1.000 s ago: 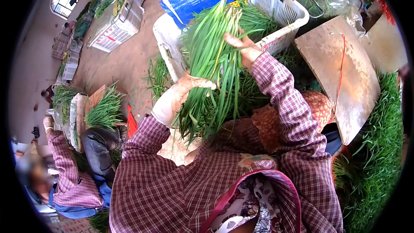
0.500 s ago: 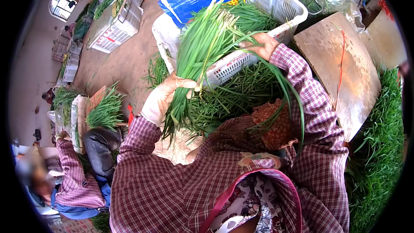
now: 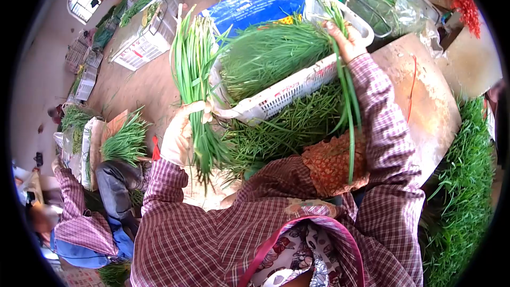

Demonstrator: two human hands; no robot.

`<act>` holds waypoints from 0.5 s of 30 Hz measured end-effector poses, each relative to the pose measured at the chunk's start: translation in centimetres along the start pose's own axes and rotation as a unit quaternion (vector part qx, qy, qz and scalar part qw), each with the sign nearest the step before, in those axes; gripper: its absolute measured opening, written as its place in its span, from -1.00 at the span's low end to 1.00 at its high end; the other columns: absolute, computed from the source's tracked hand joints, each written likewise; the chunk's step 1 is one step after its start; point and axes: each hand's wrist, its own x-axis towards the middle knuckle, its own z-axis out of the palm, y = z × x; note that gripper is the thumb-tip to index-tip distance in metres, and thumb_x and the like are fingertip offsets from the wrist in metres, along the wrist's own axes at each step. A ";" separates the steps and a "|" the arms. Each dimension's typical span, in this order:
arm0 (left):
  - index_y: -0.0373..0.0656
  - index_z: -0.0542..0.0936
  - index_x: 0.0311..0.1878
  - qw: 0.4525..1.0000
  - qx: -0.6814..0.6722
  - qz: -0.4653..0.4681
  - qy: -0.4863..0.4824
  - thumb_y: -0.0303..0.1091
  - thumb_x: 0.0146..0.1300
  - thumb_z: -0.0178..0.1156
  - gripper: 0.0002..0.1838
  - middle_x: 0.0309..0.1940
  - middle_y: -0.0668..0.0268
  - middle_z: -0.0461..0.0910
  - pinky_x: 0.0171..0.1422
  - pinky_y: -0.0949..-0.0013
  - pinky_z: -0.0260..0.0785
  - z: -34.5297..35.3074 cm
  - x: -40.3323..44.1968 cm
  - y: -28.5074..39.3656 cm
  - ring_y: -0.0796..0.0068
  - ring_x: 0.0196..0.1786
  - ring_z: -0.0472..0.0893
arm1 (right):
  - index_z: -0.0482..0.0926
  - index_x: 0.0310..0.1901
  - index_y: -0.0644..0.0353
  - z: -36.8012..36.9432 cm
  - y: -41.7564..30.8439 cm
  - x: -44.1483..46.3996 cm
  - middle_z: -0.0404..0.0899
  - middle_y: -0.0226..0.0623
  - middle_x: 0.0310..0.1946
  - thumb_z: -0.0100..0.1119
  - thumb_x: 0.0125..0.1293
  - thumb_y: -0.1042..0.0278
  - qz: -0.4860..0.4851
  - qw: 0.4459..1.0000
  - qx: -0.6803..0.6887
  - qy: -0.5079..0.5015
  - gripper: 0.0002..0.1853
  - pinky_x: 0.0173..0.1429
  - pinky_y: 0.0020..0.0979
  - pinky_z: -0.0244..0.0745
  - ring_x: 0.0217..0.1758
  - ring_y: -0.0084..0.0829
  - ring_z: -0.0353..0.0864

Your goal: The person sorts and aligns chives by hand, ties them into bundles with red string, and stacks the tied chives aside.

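Observation:
My left hand, in what looks like a pale glove, is closed around the lower part of a thick bunch of garlic chives. The bunch stands upright left of the white plastic basket, pale stem ends up and green tips down. At the basket's far right corner my right hand is closed on a few loose chive strands, which hang down past the basket's side. Inside the basket lies a layer of chives, with a blue printed sheet along its far side.
Loose chives are heaped between the basket and my lap. A worn board stands on the right beside more greens. Another person sits at the left near filled crates. A white crate stands farther back.
My left hand has swung the big bunch leftward, off the basket. My right hand has moved up and right with the thin strands, now apart from the bunch. The view has shifted slightly.

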 end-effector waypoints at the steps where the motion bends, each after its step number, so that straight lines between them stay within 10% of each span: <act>1: -0.27 0.49 -0.21 0.999 -0.020 0.002 0.040 -0.28 0.24 0.13 -0.78 -0.55 0.38 0.43 -0.53 0.66 0.27 0.2 0.4 -0.3 0.63 -0.56 0.43 | 0.55 0.03 0.08 1.5 -1.0 -0.1 0.58 -0.42 -0.33 0.19 0.28 0.04 0.023 0.998 0.060 -0.009 -0.61 -0.23 -0.54 0.43 -0.33 -0.63 0.49; 4: -0.26 0.50 -0.23 0.998 -0.021 0.007 0.059 -0.28 0.22 0.16 -0.78 -0.49 0.34 0.45 -0.59 0.73 0.31 0.1 0.7 0.5 0.58 -0.43 0.53 | 0.55 -0.01 0.03 6.5 -4.0 -0.6 0.51 -0.54 -0.48 0.15 0.31 0.05 0.010 0.984 0.179 0.003 -0.67 -0.52 -0.63 0.32 -0.55 -0.72 0.40; 7: -0.25 0.52 -0.31 0.999 -0.005 0.033 -0.036 -0.24 0.16 0.21 -0.76 -0.22 0.07 0.59 0.06 0.42 0.48 1.0 1.7 0.9 0.45 -0.10 0.59 | 0.49 0.08 0.00 10.3 -5.3 -0.9 0.53 -0.52 -0.45 0.11 0.33 0.06 0.029 0.970 0.236 -0.047 -0.64 -0.50 -0.59 0.38 -0.51 -0.67 0.45; 10: -0.31 0.53 -0.38 0.984 -0.108 0.079 -0.114 -0.32 0.13 0.22 -0.79 0.04 -0.14 0.48 0.23 0.27 0.39 1.9 2.8 0.4 0.33 0.02 0.56 | 0.42 0.18 -0.03 14.2 -6.0 -1.7 0.54 -0.41 -0.32 0.08 0.36 0.10 0.004 0.930 0.367 -0.036 -0.60 -0.38 -0.55 0.46 -0.39 -0.62 0.49; 15: -0.33 0.50 -0.05 0.982 -0.165 0.027 -0.087 -0.39 0.09 0.27 -0.64 -0.34 0.28 0.60 -0.31 0.37 0.61 2.7 3.4 -1.2 0.43 -0.36 0.64 | 0.33 0.25 -0.04 18.7 -7.9 -3.9 0.53 -0.38 -0.22 0.12 0.33 0.19 0.053 0.862 0.504 -0.008 -0.54 -0.27 -0.47 0.53 -0.33 -0.54 0.52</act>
